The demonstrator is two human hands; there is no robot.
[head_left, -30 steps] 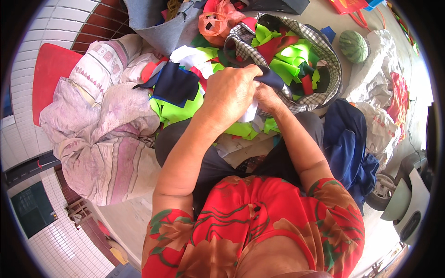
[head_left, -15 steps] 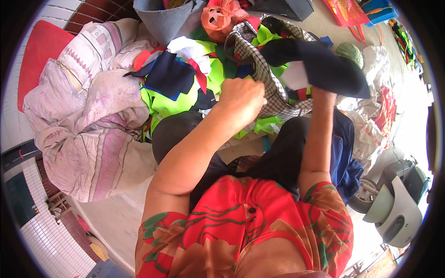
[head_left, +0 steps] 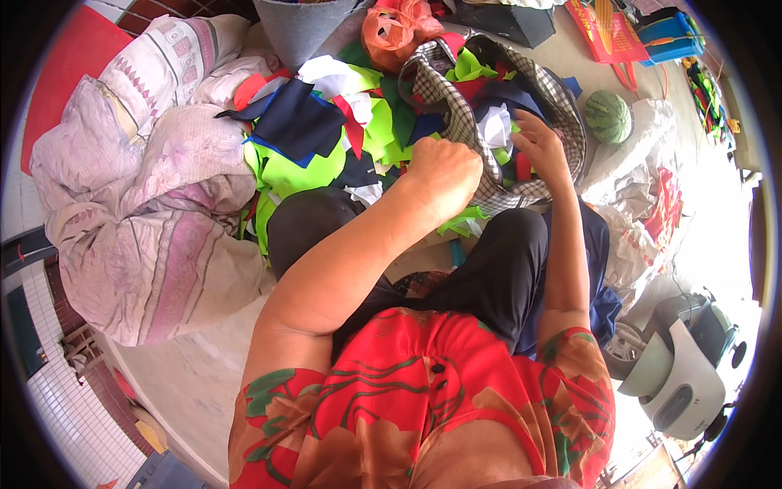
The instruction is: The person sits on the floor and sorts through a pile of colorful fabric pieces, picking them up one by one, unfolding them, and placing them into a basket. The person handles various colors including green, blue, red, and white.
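My left hand (head_left: 445,178) is closed in a fist by the near left rim of a checked fabric bag (head_left: 562,98); what its fingers hold, if anything, is hidden. Over the bag's mouth my right hand (head_left: 544,149) has its fingers apart, with nothing seen in them. Beside those fingertips lies a white cloth scrap (head_left: 494,127), with a dark navy cloth piece (head_left: 509,96) and lime and red scraps also inside the bag. To the left spreads a heap of scraps: a navy piece (head_left: 301,122) on lime green cloth (head_left: 305,175), with red and white bits.
A large pale patterned sack (head_left: 163,236) slumps at the left. Behind the heap stand a grey bucket (head_left: 309,33) and an orange-red plastic bag (head_left: 399,33). Right of the checked bag are a round green melon (head_left: 608,116), crumpled white plastic (head_left: 627,179) and a white-grey machine (head_left: 688,375).
My right hand has let go of the dark cloth it was swinging, and dark cloth now lies in the bag. My left fist has shifted slightly right and nearer.
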